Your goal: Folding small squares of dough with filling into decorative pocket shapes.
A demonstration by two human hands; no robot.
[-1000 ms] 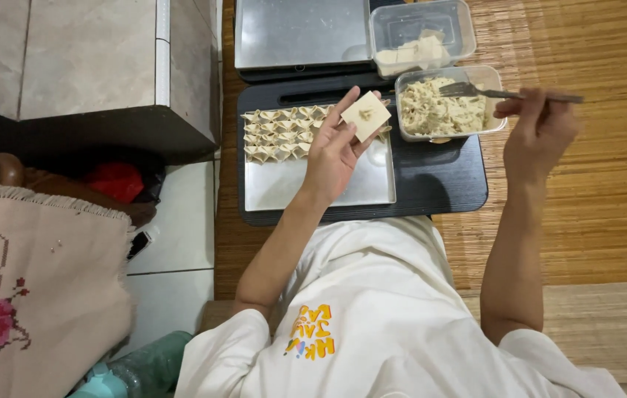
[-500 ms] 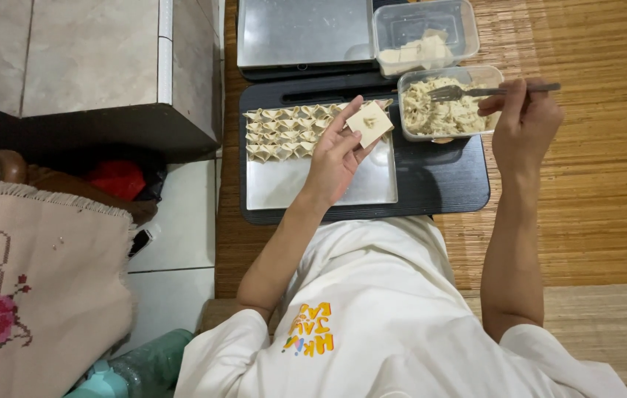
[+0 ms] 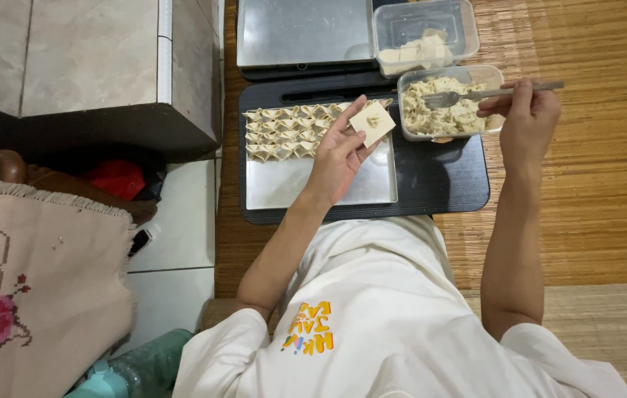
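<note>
a: head view, kitchen floor: a square dumpling wrapper (image 3: 372, 121) lies flat on the fingertips of the left hand (image 3: 339, 155), above the far right corner of the steel tray (image 3: 313, 188).

b: and the other hand?

a: the right hand (image 3: 526, 118) is clenched on a fork (image 3: 475, 94), its tines in the tub of pale filling (image 3: 446, 110) at the far right corner of the black board (image 3: 439, 180).

b: how would the wrapper handle?

a: thin, light, limp, likely to tear or stick; best cradled from below, edges free, as the left hand grasps it now.

b: what's around it?

a: folded dumplings (image 3: 291, 131) fill the tray's far rows; its near half is bare steel. a second tub holding stacked wrappers (image 3: 420, 53) sits beyond, beside another tray (image 3: 302, 33).

b: room to move?

a: woven mat (image 3: 593, 191) lies open to the right; a tiled step (image 3: 85, 66) crowds the left edge.
</note>
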